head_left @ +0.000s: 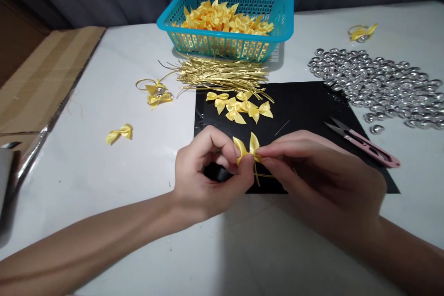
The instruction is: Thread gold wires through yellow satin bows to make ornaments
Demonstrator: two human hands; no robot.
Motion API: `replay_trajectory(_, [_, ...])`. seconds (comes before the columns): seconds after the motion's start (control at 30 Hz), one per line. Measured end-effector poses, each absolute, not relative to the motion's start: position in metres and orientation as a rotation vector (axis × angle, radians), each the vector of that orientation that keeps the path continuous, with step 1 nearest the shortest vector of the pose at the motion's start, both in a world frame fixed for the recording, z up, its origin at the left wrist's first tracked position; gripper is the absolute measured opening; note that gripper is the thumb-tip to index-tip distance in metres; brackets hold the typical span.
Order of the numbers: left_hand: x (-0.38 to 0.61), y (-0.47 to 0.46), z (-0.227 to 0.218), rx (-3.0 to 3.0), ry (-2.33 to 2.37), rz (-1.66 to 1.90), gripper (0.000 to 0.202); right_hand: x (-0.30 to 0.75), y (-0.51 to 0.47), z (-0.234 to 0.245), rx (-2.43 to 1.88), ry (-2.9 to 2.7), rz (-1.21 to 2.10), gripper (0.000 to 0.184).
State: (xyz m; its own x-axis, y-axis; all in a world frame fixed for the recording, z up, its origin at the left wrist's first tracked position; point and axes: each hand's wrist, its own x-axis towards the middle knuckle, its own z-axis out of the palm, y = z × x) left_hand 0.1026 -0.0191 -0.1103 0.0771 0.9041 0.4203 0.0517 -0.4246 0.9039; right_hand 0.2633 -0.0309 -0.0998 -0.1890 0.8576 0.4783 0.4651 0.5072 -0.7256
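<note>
A: ok so what are the hands up to?

B: Both on one yellow bow (254, 143), up in front, over the near part of the black mat (298, 106). Left hand (211, 175) has thumb and index pinched tight on its left side, other fingers curled in. Right hand (329, 175) has thumb and fingertip closed on its right side. Can't really tell what the right's other fingers are doing, they're tucked behind.

A: is that a string under it?

B: Yeah, a thin gold tie (256, 178) hangs below the bow, right by the fingertips.

A: and the rest of the table (145, 208)?

B: Small pile of loose bows (243, 106) on the mat just beyond the hands, then a bundle of ties (222, 74), then a blue basket (229, 33) of bows at the far side. Silver beads (381, 83) spread far right, pink snips (369, 147) lying on the mat, nearer than the beads. Over left there's a single bow (120, 134), with a couple of beaded bows (159, 95) farther back.
</note>
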Motion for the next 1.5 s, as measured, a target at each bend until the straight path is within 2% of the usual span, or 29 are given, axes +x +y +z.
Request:
replay_trajectory(0.17, [0.102, -0.019, -0.111, 1.588, 0.946, 1.441, 0.026, 0.262, -0.029, -0.099, -1.067, -1.842, 0.574, 0.015])
replay_trajectory(0.4, [0.101, -0.019, -0.109, 1.553, 0.885, 1.395, 0.020, 0.262, -0.027, -0.098, -1.175, -1.701, 0.648, 0.006])
replay_trajectory(0.83, [0.102, -0.017, -0.111, 1.668, 0.907, 1.286, 0.017, 0.269, -0.026, -0.088, -1.045, -1.943, 0.492, 0.010])
replay_trajectory(1.13, [0.100, -0.011, -0.109, 2.021, 0.941, 1.274, 0.013, 0.275, -0.027, -0.080, -1.034, -2.040, 0.425, 0.012])
replay_trajectory(1.27, [0.100, -0.008, -0.110, 1.885, 1.079, 1.211, 0.012, 0.277, -0.029, -0.077, -1.089, -1.964, 0.326, 0.010])
replay_trajectory(1.5, [0.102, -0.008, -0.106, 1.741, 1.183, 1.180, 0.007, 0.273, -0.022, -0.084, -1.177, -1.676, 0.622, 0.012])
